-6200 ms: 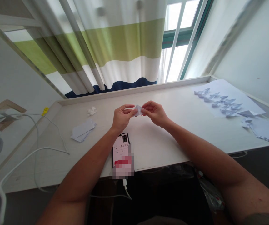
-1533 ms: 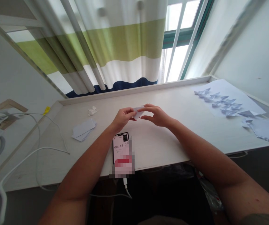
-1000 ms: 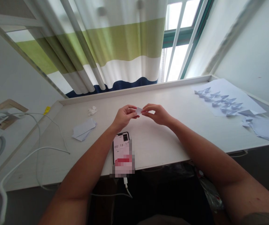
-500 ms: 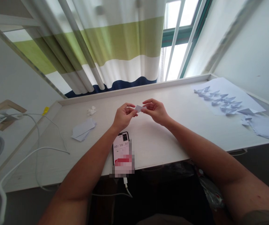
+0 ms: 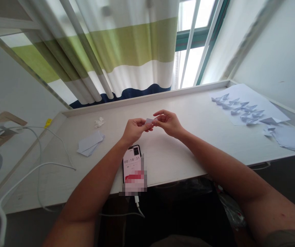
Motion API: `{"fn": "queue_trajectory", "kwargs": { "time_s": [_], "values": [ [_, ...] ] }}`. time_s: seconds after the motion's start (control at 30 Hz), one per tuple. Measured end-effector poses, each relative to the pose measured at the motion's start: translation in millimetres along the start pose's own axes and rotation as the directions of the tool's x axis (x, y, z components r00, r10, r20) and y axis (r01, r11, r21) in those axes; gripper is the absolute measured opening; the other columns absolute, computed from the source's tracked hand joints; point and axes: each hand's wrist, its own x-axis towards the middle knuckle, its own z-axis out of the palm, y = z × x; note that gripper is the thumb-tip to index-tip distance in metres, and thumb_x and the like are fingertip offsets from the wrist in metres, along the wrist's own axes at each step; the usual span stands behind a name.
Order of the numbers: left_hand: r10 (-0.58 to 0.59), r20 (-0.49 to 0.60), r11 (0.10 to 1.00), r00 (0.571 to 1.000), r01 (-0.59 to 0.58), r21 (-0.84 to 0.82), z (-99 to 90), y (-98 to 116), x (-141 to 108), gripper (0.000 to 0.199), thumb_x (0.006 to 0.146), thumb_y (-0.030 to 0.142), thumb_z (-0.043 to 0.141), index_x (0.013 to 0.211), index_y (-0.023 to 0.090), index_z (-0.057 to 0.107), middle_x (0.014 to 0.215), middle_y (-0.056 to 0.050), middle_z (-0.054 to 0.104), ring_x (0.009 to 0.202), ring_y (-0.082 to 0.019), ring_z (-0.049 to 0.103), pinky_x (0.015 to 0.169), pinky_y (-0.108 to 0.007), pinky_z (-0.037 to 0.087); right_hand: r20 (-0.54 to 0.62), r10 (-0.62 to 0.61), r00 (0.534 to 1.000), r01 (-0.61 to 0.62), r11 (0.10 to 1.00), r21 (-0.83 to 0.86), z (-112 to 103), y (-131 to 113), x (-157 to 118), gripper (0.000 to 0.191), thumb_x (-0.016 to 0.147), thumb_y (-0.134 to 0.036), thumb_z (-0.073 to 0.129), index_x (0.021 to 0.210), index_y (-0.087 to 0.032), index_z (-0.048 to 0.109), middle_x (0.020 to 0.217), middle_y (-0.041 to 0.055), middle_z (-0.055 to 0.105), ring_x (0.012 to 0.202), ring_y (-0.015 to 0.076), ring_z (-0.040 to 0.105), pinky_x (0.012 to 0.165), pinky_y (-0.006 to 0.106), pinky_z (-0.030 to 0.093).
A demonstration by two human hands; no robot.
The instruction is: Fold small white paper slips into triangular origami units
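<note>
A small folded piece of white paper (image 5: 149,121) is held between my two hands above the middle of the white desk. My left hand (image 5: 135,130) pinches its left side between thumb and fingers. From the right, my right hand (image 5: 169,123) grips its other edge with thumb and fingertips, the index finger arched above. Part of the paper is hidden behind my fingers. Several folded paper pieces (image 5: 245,107) stand in rows on a white sheet (image 5: 257,94) at the desk's right.
A phone (image 5: 132,166) showing a timer lies near the front edge, plugged into a cable (image 5: 137,202). Paper slips (image 5: 89,144) and a crumpled tissue (image 5: 99,122) lie at left. Stacked paper (image 5: 292,139) is at far right. White cables (image 5: 34,175) cross the left side.
My left hand has turned slightly, and its fingers now cover more of the paper's lower part. The paper's visible angle has changed. The whole view has shifted a little.
</note>
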Motion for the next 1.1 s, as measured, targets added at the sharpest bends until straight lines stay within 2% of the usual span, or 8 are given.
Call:
{"fn": "queue_trajectory", "kwargs": {
  "time_s": [0.17,0.37,0.6,0.77,0.87,0.97,1.1],
  "values": [
    [-0.048,-0.012,0.999,0.999,0.048,-0.012,-1.1,1,-1,0.049,0.072,0.058,0.099,0.091,0.015,0.084,0.089,-0.012,0.085,0.076,-0.023,0.082,0.072,-0.034,0.062,-0.032,0.050,0.998,-0.050,0.999,-0.006,-2,2,1,0.059,0.070,-0.062,0.099,0.103,-0.021,0.075,0.077,0.0016,0.079,0.074,0.0190,0.074,0.076,0.038,0.062],
    [-0.070,0.005,0.997,0.998,0.070,0.015,-2.6,-3,1,0.053,0.078,0.064,0.093,0.092,0.014,0.081,0.090,-0.014,0.085,0.079,-0.025,0.082,0.070,-0.035,0.062,-0.020,0.018,1.000,-0.018,1.000,-0.003,-1,3,1,0.056,0.073,-0.062,0.097,0.105,-0.021,0.076,0.084,0.0029,0.080,0.078,0.0198,0.075,0.078,0.038,0.063],
    [-0.026,0.016,0.998,1.000,0.025,0.062,-1.7,-4,1,0.039,0.076,0.050,0.096,0.085,0.017,0.079,0.086,-0.009,0.083,0.082,-0.021,0.079,0.071,-0.031,0.057,-0.036,0.010,0.999,-0.012,0.999,-0.033,-2,3,1,0.052,0.073,-0.061,0.097,0.100,-0.021,0.076,0.081,0.0031,0.080,0.076,0.0201,0.075,0.075,0.038,0.062],
    [-0.029,0.056,0.999,0.998,0.026,0.045,-2.0,-5,2,0.040,0.080,0.055,0.092,0.085,0.016,0.082,0.085,-0.010,0.083,0.079,-0.020,0.077,0.073,-0.033,0.055,-0.012,-0.032,0.999,0.032,0.998,-0.052,-1,3,0,0.049,0.078,-0.060,0.094,0.101,-0.021,0.077,0.080,0.0029,0.079,0.074,0.0198,0.075,0.072,0.037,0.061],
    [-0.013,0.036,0.999,0.999,0.012,0.030,-1.6,-6,2,0.042,0.080,0.056,0.092,0.081,0.016,0.080,0.082,-0.010,0.083,0.077,-0.020,0.075,0.075,-0.034,0.054,-0.011,-0.067,0.998,0.066,0.995,-0.077,2,2,-1,0.050,0.079,-0.062,0.092,0.103,-0.022,0.076,0.081,0.0025,0.079,0.075,0.0203,0.075,0.074,0.038,0.063],
    [-0.004,0.019,1.000,1.000,0.004,0.007,0.2,-5,1,0.045,0.080,0.059,0.093,0.084,0.017,0.080,0.083,-0.010,0.083,0.078,-0.020,0.076,0.076,-0.034,0.055,-0.043,-0.134,0.990,0.124,0.977,-0.171,4,-1,-3,0.047,0.082,-0.063,0.091,0.098,-0.023,0.074,0.085,0.0034,0.080,0.079,0.0215,0.077,0.079,0.041,0.065],
    [-0.021,0.056,0.999,0.998,0.023,-0.034,2.9,-6,0,0.052,0.082,0.066,0.089,0.092,0.016,0.078,0.089,-0.011,0.084,0.084,-0.024,0.081,0.079,-0.036,0.057,-0.040,-0.193,0.980,0.173,0.942,-0.289,3,-7,-5,0.045,0.086,-0.066,0.086,0.093,-0.023,0.075,0.088,0.0050,0.081,0.082,0.0232,0.079,0.083,0.043,0.068]
  ]
}}
